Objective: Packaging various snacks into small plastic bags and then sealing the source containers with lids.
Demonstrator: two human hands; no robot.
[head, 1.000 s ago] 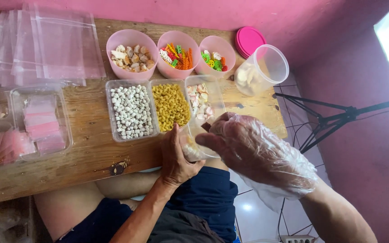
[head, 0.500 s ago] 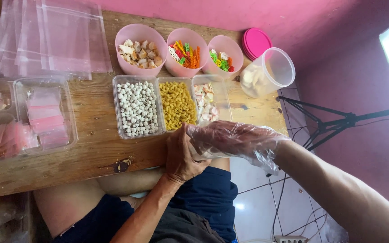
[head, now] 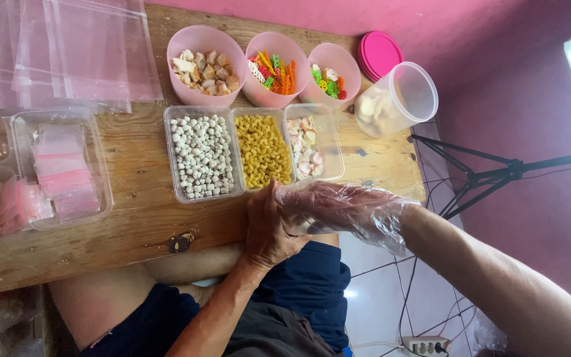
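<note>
The worn wooden desk (head: 133, 218) stands against a pink wall (head: 470, 33). At its near edge, the bare left hand (head: 267, 228) and gloved right hand (head: 338, 206) curl their fingers around a small clear bag (head: 308, 228), mostly hidden.

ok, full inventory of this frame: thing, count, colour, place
wooden table: 1, brown, against pink wall
round bowls: 3, pink, back row, holding snacks
rectangular tubs: 3, clear, front row; white balls, yellow curls, pink-white pieces
round container: 1, clear, tilted at right end
lids: stack, magenta, behind round container
plastic bags: pile, clear, back left
trays: 2, clear, left, holding pink packets
tripod: 1, black, on the floor, right
power strip: 1, white, floor
left hand: bare, at table edge, against gloved hand
right hand: clear plastic glove
</note>
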